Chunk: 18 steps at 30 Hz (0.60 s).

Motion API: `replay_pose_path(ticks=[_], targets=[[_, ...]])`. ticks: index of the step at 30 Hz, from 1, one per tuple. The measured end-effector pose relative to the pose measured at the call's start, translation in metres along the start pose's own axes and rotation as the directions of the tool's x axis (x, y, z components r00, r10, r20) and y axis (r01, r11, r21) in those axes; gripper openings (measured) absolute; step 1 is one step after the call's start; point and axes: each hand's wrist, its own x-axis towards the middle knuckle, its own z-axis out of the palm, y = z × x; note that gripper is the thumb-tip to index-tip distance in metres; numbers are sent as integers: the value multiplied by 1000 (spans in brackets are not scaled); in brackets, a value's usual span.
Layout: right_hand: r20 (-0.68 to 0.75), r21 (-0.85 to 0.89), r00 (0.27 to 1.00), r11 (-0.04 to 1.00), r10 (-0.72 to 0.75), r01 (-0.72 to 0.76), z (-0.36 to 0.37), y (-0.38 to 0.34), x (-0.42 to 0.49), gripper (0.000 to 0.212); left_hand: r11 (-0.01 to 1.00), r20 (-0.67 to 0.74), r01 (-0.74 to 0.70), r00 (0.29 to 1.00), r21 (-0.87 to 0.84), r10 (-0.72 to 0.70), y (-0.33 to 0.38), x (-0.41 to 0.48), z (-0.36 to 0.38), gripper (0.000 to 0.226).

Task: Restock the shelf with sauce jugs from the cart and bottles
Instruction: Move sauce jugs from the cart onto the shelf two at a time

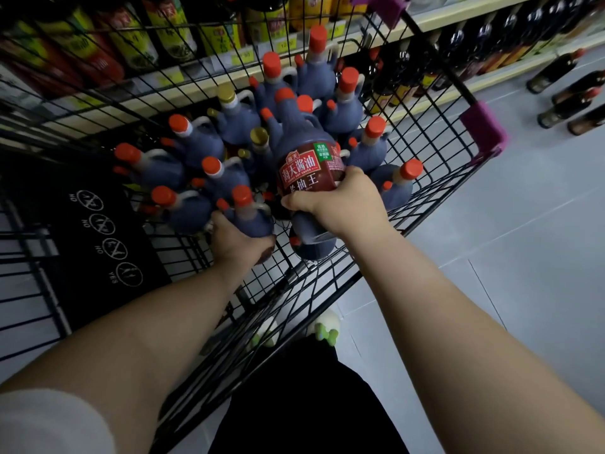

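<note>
A black wire cart (435, 165) holds several dark sauce jugs with orange caps and white handles. My right hand (340, 201) grips the body of one jug (304, 149) with a red label, lifted and tilted above the others. My left hand (235, 240) is wrapped around the lower body of another orange-capped jug (248, 211) standing at the cart's near side. Two jugs with gold caps (227, 96) stand among them. The shelf (209, 77) behind the cart carries rows of bottles.
Several dark bottles (569, 93) lie on the grey tiled floor at the upper right. The cart has purple corner guards (484, 129) and a black child-seat flap (104, 237) at the left. My shoes (324, 329) show under the cart.
</note>
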Motion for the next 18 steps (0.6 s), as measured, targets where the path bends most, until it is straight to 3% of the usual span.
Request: replay_pose_path(ticks=[6,10,13,18], targets=[[38,204,998,977,58,-65,0,-2,-8,86,993,154,-37,988,113,19,22,-22,-43,95],[118,414,988,899,102,-143,-10,-6,-20,69,991,205,-23,979,132,-5,51,-37,-81,99],[137,544,989,830,55,-121,-24,-18,-37,63,996,262,-88,962,30,77,76,-49,-115,78],[145,684,986,728,-77,-44,-48,-40,-66,89,978,344,-76,928,-194,140,125,-75,-162,59]])
